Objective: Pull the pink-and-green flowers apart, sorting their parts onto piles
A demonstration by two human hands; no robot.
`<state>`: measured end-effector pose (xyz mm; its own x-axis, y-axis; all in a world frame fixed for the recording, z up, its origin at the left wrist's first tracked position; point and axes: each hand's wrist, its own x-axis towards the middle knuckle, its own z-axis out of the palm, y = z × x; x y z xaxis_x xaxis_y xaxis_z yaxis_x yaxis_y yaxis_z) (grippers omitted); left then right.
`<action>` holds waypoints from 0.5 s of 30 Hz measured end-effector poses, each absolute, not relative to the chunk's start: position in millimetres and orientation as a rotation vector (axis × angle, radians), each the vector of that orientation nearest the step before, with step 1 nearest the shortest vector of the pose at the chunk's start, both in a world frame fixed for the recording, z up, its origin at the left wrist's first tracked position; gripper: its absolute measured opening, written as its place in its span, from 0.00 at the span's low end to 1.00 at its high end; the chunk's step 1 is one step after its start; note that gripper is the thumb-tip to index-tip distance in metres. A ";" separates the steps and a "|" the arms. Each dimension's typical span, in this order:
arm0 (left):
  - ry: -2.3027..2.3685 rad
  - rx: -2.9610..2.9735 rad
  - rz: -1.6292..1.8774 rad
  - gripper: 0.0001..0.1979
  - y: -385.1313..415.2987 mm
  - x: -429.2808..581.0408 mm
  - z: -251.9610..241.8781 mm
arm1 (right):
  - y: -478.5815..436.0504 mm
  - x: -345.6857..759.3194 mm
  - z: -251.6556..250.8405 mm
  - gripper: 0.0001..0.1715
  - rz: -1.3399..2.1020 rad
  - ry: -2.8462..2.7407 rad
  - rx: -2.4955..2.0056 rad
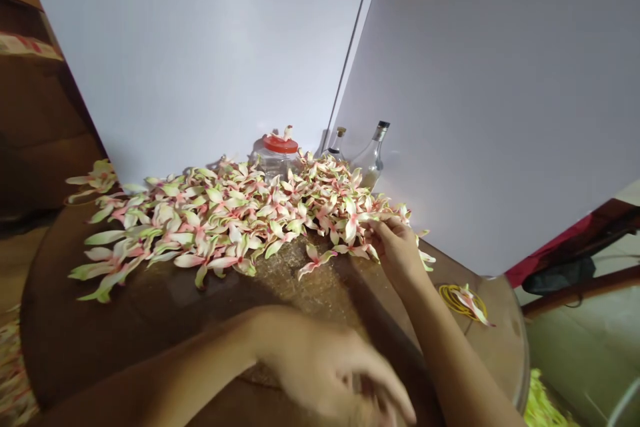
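A wide heap of cream flowers with pink centres and green-tipped petals covers the back of the round brown table. My right hand reaches to the right end of the heap, thumb and fingers pinched on a petal of a flower. One flower lies slightly forward of the others. Close to the camera, my left hand hangs over the table's near part, palm turned down. It is smeared by motion with its fingers bent, and whatever it may hold is hidden.
Behind the heap stand a clear jar with a red lid, a glass bottle and a smaller bottle. Yellow bands and a loose flower lie at the right edge. White panels rise behind the table.
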<state>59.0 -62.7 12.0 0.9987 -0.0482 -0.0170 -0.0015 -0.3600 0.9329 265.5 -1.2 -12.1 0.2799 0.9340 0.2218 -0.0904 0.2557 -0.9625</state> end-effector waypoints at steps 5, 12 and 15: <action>0.801 2.484 0.777 0.10 -27.7 33.4 23.8 | -14.6 248.0 -5.3 0.14 1.001 -1.445 -1.144; 0.921 2.613 0.747 0.11 -1.4 28.2 5.6 | -29.3 228.2 1.6 0.14 1.202 -1.742 -1.014; 0.819 2.548 0.781 0.12 0.8 30.5 -1.3 | -29.6 229.8 2.3 0.15 1.147 -1.774 -1.037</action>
